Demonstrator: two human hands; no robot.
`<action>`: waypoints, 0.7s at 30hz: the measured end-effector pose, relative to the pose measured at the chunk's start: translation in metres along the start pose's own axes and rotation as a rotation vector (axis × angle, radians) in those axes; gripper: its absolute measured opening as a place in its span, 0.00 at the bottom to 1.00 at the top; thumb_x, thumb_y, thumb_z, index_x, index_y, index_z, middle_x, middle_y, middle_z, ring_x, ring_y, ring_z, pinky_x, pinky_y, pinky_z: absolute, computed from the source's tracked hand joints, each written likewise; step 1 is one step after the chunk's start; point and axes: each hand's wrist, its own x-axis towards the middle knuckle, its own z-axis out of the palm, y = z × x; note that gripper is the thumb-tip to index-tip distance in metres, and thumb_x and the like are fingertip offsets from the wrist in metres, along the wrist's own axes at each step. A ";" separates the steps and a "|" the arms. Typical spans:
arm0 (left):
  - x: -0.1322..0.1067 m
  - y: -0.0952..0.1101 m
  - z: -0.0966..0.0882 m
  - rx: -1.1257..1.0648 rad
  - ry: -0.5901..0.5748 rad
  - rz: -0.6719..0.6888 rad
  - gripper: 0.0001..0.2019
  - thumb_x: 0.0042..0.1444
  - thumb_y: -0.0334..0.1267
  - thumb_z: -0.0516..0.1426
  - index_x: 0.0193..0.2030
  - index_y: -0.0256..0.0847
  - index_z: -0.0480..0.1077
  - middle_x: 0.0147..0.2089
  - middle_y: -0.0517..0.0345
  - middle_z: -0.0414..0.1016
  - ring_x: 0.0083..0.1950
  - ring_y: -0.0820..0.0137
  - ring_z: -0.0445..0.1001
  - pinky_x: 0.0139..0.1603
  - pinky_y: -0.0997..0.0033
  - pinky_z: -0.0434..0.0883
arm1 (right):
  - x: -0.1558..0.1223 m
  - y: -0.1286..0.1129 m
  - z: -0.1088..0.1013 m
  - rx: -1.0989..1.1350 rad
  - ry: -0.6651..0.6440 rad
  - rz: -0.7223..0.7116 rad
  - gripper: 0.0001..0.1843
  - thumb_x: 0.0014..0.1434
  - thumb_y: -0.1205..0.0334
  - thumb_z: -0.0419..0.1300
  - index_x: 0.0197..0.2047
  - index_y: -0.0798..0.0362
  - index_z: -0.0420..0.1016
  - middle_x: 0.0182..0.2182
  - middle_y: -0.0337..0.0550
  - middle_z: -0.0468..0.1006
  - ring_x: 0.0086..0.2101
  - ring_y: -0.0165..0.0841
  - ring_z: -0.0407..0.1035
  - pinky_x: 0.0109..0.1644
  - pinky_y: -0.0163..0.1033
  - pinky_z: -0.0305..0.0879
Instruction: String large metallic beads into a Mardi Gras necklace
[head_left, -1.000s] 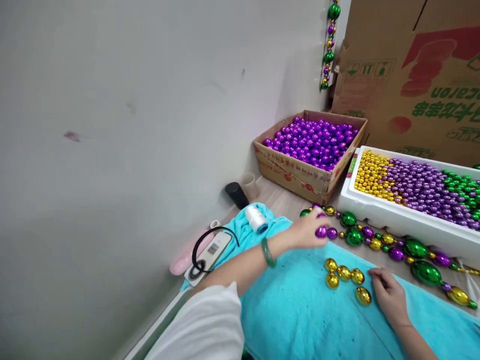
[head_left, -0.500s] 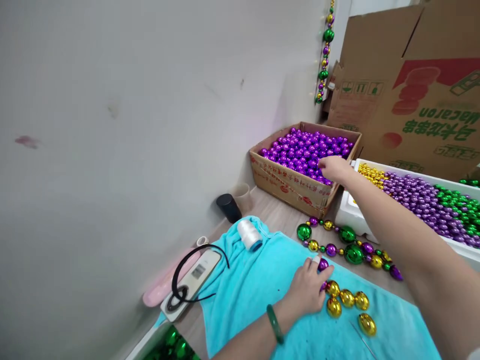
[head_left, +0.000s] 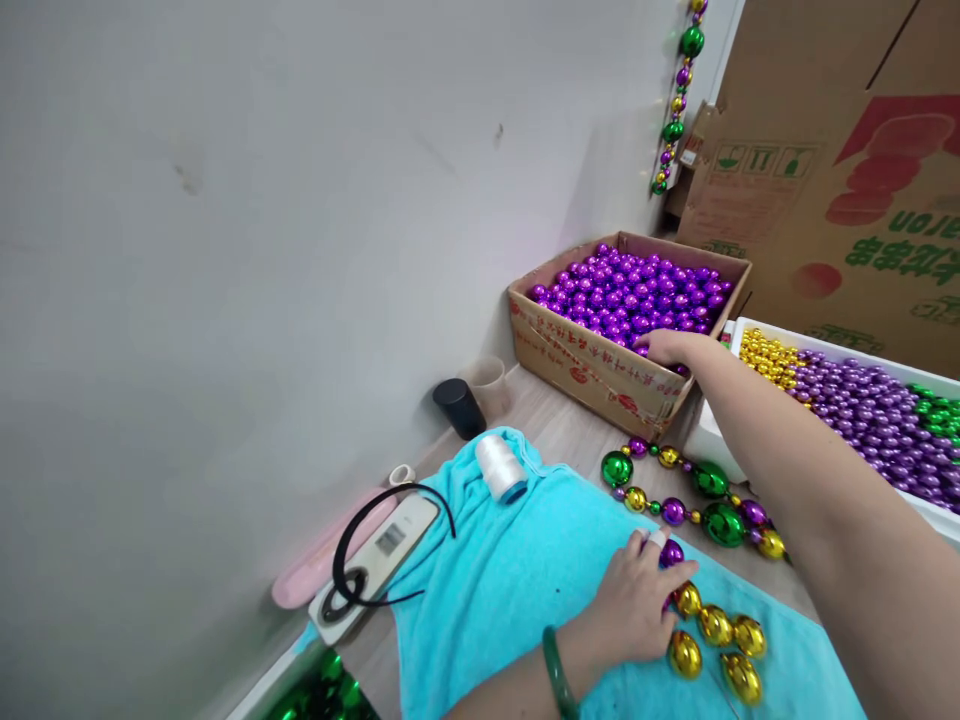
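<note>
My right hand reaches into a cardboard box of shiny purple beads. Its fingers dip among the beads near the front edge, and the tips are mostly hidden. My left hand, with a green bangle at the wrist, lies on a turquoise towel with its fingers apart. One finger has a white wrap. Purple beads sit against and between these fingers. Right beside them lie several gold beads, and a thin needle shows partly by the lowest one.
A bead garland lies behind the towel, another garland hangs by the wall. A white foam box holds small gold, purple and green beads. On the left are a thread spool, black cup, scale and black headband.
My right hand has gone lower into the purple beads. My left hand stays by the purple beads on the towel. The view has shifted slightly, and the lone gold bead appears nearer the others.
</note>
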 end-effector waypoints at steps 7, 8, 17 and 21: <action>0.001 0.001 -0.017 -0.185 0.115 0.006 0.33 0.55 0.48 0.60 0.67 0.47 0.60 0.68 0.43 0.56 0.68 0.50 0.55 0.66 0.48 0.58 | -0.112 -0.049 -0.065 0.001 -0.001 0.020 0.11 0.56 0.60 0.63 0.40 0.57 0.79 0.35 0.44 0.79 0.36 0.35 0.72 0.45 0.45 0.68; 0.000 -0.003 -0.020 -0.233 0.141 0.005 0.35 0.55 0.50 0.59 0.68 0.45 0.57 0.68 0.42 0.56 0.69 0.51 0.54 0.67 0.48 0.58 | -0.145 -0.051 -0.066 0.016 -0.038 -0.018 0.10 0.55 0.60 0.63 0.39 0.56 0.79 0.35 0.44 0.79 0.37 0.36 0.72 0.45 0.46 0.68; -0.067 -0.027 -0.044 -0.332 0.485 -0.134 0.22 0.59 0.45 0.56 0.58 0.39 0.67 0.52 0.48 0.72 0.49 0.67 0.72 0.46 0.67 0.73 | -0.366 -0.006 0.041 0.135 -0.029 0.361 0.18 0.56 0.51 0.57 0.42 0.55 0.76 0.42 0.55 0.79 0.45 0.44 0.72 0.50 0.51 0.69; -0.137 -0.036 -0.061 -0.232 0.598 -0.267 0.16 0.59 0.41 0.57 0.52 0.39 0.72 0.49 0.51 0.74 0.42 0.72 0.74 0.40 0.73 0.71 | -0.380 -0.001 0.037 0.063 -0.076 0.400 0.27 0.58 0.44 0.54 0.50 0.56 0.75 0.46 0.60 0.78 0.48 0.47 0.72 0.52 0.53 0.67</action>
